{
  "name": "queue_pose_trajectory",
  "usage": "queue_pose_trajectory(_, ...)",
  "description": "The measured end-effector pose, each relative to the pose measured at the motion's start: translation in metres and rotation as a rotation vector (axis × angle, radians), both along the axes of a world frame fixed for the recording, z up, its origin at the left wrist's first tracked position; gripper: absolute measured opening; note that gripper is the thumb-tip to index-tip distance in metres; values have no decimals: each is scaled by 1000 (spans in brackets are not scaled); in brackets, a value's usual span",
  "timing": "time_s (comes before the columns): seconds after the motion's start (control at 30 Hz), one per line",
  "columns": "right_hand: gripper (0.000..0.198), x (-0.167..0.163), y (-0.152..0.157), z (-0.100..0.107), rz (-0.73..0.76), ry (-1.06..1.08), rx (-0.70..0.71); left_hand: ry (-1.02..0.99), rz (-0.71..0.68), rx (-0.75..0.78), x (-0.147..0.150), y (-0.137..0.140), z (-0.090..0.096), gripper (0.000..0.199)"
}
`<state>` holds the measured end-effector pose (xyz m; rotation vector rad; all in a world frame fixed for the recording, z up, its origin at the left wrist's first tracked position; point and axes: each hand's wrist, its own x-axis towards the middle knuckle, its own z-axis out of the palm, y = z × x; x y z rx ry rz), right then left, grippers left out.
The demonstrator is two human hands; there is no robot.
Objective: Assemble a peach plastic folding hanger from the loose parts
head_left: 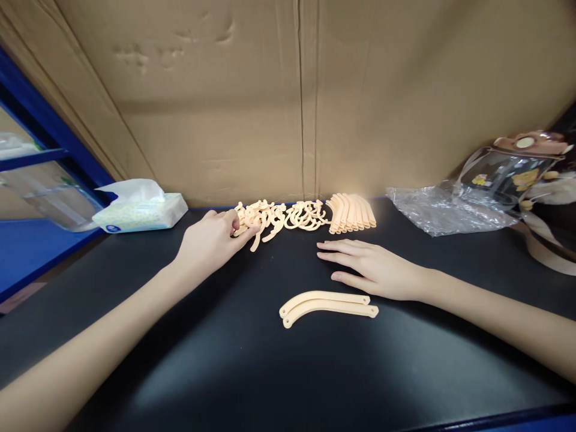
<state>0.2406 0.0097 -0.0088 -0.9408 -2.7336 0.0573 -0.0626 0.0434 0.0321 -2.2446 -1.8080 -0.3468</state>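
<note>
We reach with the left hand (209, 240) to the far side of the table (252, 360), thumb and fingers curled at the left end of a heap of small curved pieces (265, 213). We cannot tell whether a piece is grasped, as the fingers hide the contact. Our right hand (371, 267) is palm down, fingers extended toward the left, grasping nothing.

Just on the near side of the right hand, we see two long curved bars (330, 306) lying side by side, their bent ends to the left. Each bar has a hole at each end. Immediately right of the heap are C-shaped pieces (310, 227); right of these, a row of stacked curved pieces (353, 213). All parts are pale peach.

On the far left we have a tissue pack (139, 216) with one tissue raised. On the far right, a clear plastic bag (441, 210) lies before a transparent bottle (508, 171) with a brown lid. A cardboard panel (225, 120) stands along the far edge.
</note>
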Motion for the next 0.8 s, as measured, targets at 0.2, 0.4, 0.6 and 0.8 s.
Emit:
queue_pose_trajectory(0.2,45,0,0,0,2,8,13,-27,-441,48,17,-10,-14,35)
queue_pose_trajectory(0.4,39,-5,4,3,1,-3,120,-69,-751,-144,29,-19,-32,39)
queue_pose_trajectory(0.6,25,-20,40,27,-140,3,301,-74,-725,-180,27,-16,-34,36)
queue_pose_trajectory(0.8,23,-38,89,39,-397,9,208,-65,-727,-176,28,-18,-31,35)
